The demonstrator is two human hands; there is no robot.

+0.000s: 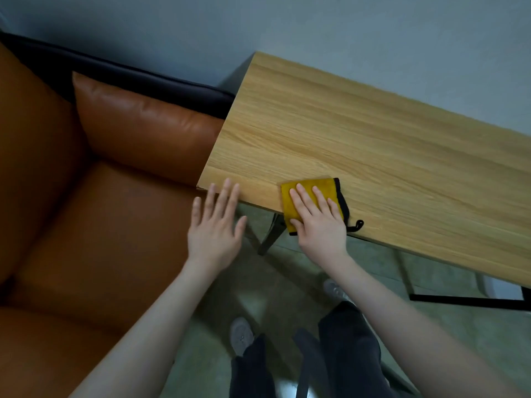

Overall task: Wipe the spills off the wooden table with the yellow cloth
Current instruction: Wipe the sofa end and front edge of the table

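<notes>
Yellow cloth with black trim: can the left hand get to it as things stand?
Probably yes. The left hand is open at the wooden table's near corner with nothing between it and the yellow cloth with black trim, though the right hand presses flat over most of it.

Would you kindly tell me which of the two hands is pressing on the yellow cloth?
The right hand lies flat on the yellow cloth; the left hand hovers open at the wooden table corner.
</notes>
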